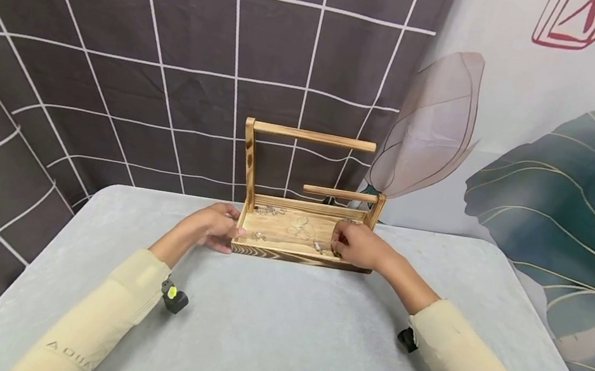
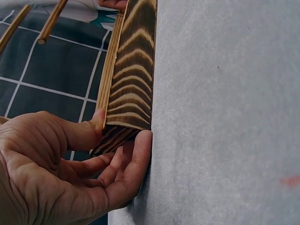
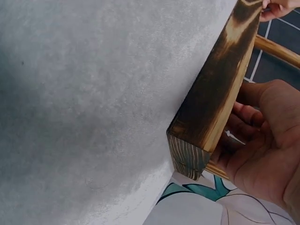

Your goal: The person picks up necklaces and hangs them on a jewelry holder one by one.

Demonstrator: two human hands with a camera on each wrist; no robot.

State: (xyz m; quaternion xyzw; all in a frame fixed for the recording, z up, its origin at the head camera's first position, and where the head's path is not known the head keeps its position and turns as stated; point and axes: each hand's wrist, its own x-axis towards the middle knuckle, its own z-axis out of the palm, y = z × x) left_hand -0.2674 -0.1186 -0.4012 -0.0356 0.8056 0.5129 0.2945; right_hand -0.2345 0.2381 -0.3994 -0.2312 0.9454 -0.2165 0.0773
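Note:
A wooden jewelry stand [image 1: 302, 258] with a shallow tray and raised bars sits near the table's far edge. At its left end my left hand [image 1: 219, 225] grips the tray, thumb on the upper edge and fingers against the end wall, as the left wrist view shows. My right hand [image 1: 360, 245] reaches into the tray's right part with curled fingers, at the end of a small metal chain [image 1: 319, 247]; its fingertips are partly hidden by the front wall. A thin looped necklace [image 1: 300, 229] lies mid-tray, another chain [image 1: 269, 210] at back left, and a small shiny piece [image 1: 259, 236] at front left.
The stand's tall bar [image 1: 316, 137] runs from the left post, and a lower bar [image 1: 339, 194] from the right post, above my right hand. A grey table [image 1: 275, 336] extends toward me. Behind hangs a dark gridded curtain [image 1: 193, 35] beside a patterned one [image 1: 516, 115].

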